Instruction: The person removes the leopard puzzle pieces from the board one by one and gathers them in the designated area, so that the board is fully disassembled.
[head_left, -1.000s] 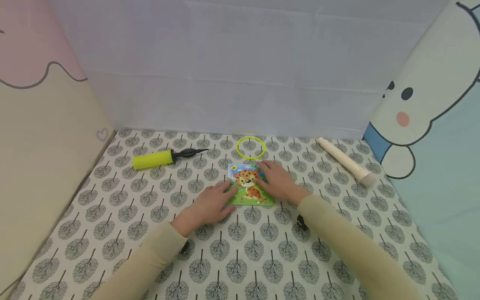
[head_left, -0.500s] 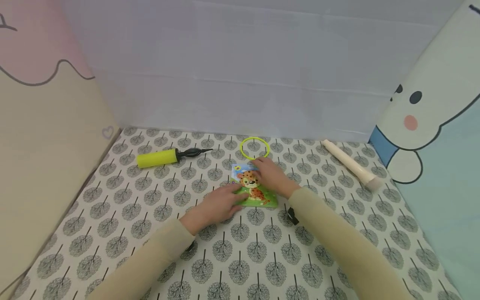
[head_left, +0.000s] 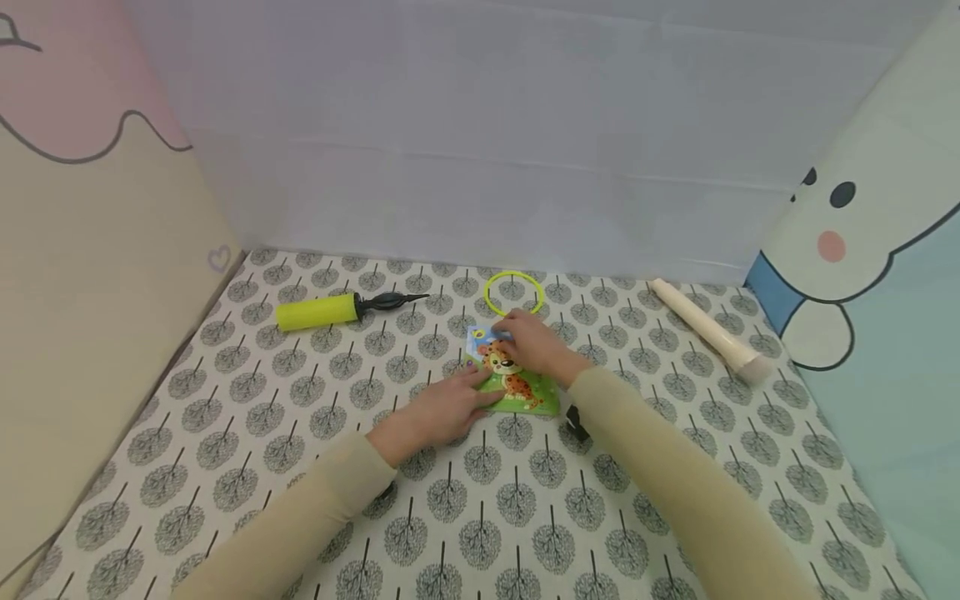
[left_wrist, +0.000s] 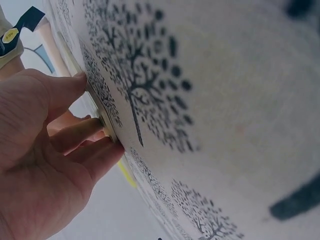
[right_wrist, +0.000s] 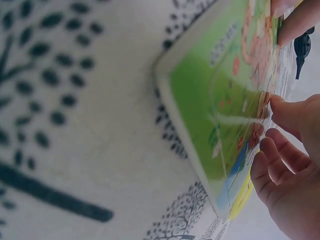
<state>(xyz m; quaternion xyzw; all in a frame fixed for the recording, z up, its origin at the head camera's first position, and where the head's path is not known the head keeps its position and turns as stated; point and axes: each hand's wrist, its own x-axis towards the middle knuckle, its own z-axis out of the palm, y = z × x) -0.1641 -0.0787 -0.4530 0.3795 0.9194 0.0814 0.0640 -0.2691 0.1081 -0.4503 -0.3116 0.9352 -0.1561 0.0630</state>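
Observation:
A flat jigsaw puzzle (head_left: pixel 527 402) with a spotted leopard cub on green and blue lies on the tree-print cloth. Curved cut lines show across its face in the right wrist view. My left hand (head_left: pixel 444 408) rests at its left side, fingertips over the edge and the thumb near the lower border. Above the upper right part is my right hand (head_left: pixel 534 343), with bent fingers (right_wrist: pixel 270 160) and thumb touching the surface. No loose piece shows between those fingertips. The right hand hides the puzzle's upper right corner.
Behind the puzzle lies a thin yellow-green ring (head_left: pixel 489 302). A yellow-green hand pump (head_left: pixel 318 312) with a black nozzle is at the back left. At the back right is a long cream stick (head_left: pixel 705 327) with a wider end. Cloth walls stand around the table.
My right hand has slid inward across the puzzle toward its upper middle, fingers more bent. The left hand has stayed by the left edge. The whole head view has shifted slightly.

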